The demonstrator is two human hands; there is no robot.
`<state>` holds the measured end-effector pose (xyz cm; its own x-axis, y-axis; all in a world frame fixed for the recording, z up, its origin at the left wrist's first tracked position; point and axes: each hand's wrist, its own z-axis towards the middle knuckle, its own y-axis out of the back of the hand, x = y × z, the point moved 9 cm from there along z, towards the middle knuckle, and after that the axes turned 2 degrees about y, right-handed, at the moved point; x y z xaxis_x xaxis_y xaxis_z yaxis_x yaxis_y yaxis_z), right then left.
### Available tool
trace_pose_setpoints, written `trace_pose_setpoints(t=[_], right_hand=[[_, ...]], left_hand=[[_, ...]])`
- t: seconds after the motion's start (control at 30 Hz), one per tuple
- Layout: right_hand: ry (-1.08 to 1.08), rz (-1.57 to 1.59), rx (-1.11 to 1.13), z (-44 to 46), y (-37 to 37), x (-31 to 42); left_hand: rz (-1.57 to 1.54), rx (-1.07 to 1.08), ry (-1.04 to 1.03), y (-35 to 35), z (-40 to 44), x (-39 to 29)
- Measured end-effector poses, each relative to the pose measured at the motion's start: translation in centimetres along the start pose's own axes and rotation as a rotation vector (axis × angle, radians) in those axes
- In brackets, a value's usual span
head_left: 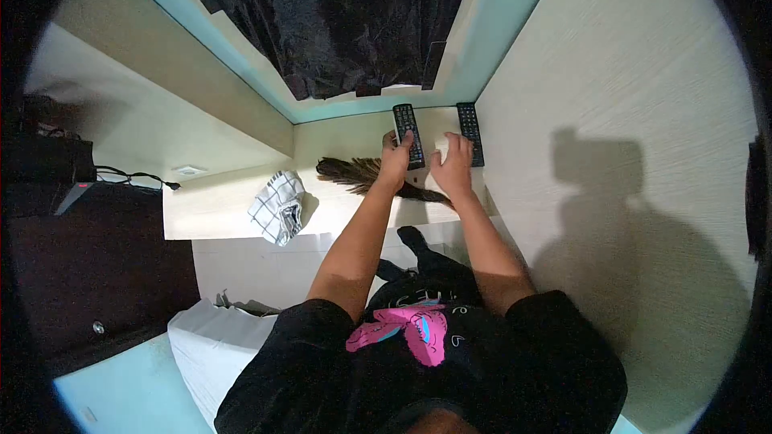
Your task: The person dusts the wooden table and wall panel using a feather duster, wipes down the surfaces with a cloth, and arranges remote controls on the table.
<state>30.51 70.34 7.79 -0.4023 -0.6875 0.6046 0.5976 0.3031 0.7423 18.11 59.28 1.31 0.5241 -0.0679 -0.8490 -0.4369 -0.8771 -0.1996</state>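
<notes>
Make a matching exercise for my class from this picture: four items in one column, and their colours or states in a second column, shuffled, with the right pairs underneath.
Column one
1. Left hand
2. Checked cloth
3. Feather duster
4. Black shirt

Column two
A. Brown, partly hidden from view
B. Bearing a pink design
C. Holding a remote control
D. White with dark lines

Right pairs: 1-C, 2-D, 3-A, 4-B
</notes>
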Motion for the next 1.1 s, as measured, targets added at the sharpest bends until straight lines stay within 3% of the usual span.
trace_pose_setpoints(t=[0.07, 0.2, 0.3, 0.5, 0.6, 0.77, 0.87, 1.03, 1.1], right_hand=[[-0.108, -0.35, 0.032, 0.0, 0.5, -1.7], [-0.224, -0.477, 0.123, -0.5, 0.1, -3.6], [-0.142, -0.551, 0.076, -0.7, 0.1, -2.8], [-0.231, -0.414, 0.068, -0.7, -0.7, -3.8], [-0.336, -0.145, 0.021, -0.7, -0.8, -3.7], [0.037, 0.121, 0.005, -1.9, -1.2, 6.0], [0.205, 0.152, 0.083, -3.1, -2.0, 11.9], [0.392, 0.098, 0.164, -5.3, -3.5, 17.3], [0.456, 0.217, 0.275, -5.6, -3.7, 18.4]], left_hand=[[-0.046, 0.08, -0.026, -0.1, 0.1, 0.7], [-0.079, 0.136, -0.085, -0.3, -1.3, 0.3], [-0.088, 0.049, -0.031, 0.0, -2.8, 0.3], [-0.218, 0.1, 0.035, 0.7, -3.4, 1.3], [-0.249, 0.054, 0.029, 1.6, -4.2, 0.8], [-0.191, -0.025, 0.004, 5.6, -2.9, 1.6], [-0.382, -0.018, -0.135, 7.3, -4.5, -0.9], [-0.589, 0.177, -0.14, 9.6, -5.5, -2.1], [-0.492, -0.015, -0.098, 11.7, -6.7, -1.7]])
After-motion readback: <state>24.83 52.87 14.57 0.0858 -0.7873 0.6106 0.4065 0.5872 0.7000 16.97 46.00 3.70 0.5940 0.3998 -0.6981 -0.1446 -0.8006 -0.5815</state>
